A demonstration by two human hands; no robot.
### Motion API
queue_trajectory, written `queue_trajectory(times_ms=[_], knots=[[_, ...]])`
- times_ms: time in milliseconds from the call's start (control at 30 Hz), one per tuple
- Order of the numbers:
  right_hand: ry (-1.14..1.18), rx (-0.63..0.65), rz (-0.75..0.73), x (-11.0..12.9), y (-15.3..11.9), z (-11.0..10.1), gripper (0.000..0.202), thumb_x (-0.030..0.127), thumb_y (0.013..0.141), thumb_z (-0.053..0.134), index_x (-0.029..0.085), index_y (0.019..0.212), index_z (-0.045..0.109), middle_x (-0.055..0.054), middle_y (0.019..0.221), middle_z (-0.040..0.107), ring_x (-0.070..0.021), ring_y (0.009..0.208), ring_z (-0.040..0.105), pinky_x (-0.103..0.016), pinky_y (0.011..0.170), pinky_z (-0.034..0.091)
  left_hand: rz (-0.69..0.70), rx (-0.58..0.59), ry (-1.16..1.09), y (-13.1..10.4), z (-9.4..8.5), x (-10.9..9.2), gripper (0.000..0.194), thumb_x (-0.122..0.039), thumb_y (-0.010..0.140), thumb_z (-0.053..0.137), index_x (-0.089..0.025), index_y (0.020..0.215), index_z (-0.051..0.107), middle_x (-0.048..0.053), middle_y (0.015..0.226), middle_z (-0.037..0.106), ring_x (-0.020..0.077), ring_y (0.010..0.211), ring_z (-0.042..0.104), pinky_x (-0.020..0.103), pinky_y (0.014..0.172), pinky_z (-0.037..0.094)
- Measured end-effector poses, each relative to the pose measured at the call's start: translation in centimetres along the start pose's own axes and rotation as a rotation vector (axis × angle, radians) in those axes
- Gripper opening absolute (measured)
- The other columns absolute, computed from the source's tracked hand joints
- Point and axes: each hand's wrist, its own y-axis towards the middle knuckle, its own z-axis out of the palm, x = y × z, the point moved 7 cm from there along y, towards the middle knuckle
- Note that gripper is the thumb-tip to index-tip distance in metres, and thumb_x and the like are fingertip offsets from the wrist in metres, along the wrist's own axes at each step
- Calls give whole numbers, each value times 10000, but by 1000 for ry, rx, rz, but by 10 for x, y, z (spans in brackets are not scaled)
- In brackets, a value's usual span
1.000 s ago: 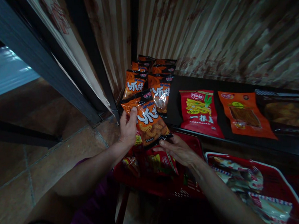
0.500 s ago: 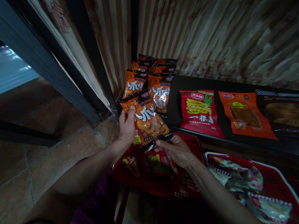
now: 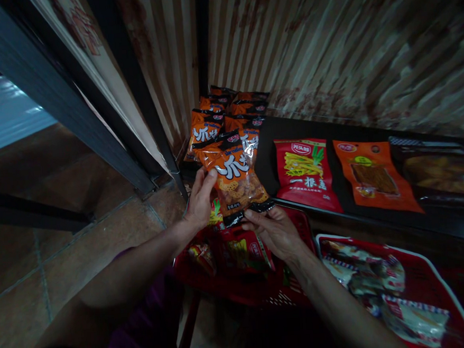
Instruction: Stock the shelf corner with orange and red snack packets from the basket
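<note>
An orange-and-black snack bag [image 3: 238, 181] is held between both hands, tilted upright above a red basket and in front of the shelf. My left hand [image 3: 202, 197] grips its left edge, thumb on the front. Fingers of my right hand [image 3: 273, 229] pinch the black bottom seal. Behind it, several matching bags [image 3: 205, 131] stand in two rows on the dark shelf [image 3: 269, 166], partly covered by the held one. Below my hands, the red basket [image 3: 240, 290] contains red snack bags [image 3: 247, 250].
To the right on the shelf lie a red snack bag [image 3: 306, 177], an orange packet [image 3: 375, 177] and a dark package [image 3: 438, 167]. A second red basket with a white rim [image 3: 433, 268] holds white packets [image 3: 417, 320]. A dark metal post [image 3: 143, 95] rises at the left.
The held snack bag has shifted slightly right and now overlaps the front bag of the right row. Both hands still grip it. The view has moved slightly.
</note>
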Motion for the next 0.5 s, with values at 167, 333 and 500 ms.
queue_trajectory(times_ms=[167,333,500], knots=[[23,-63,-13,5,1,-2,324,331,365,922,189,546,693,39,571,696,-80,510,635,-171,502,569,-4,172,32,-9,14,3,657,-384,759,689,-255,1333,397,56,1265,589,248,1179,533,411,1014,409],[21,-58,-10,4,0,-2,335,339,369,921,186,572,702,35,565,695,-90,509,645,-183,532,574,-25,181,14,-11,13,7,721,-341,757,698,-255,1380,345,72,1278,579,245,1153,551,412,997,428],[40,-13,-47,5,0,-1,309,372,469,894,201,648,709,32,634,712,-98,546,657,-209,575,571,-10,154,-2,-9,12,5,665,-340,763,685,-247,1350,387,62,1260,594,235,1148,554,405,1002,427]])
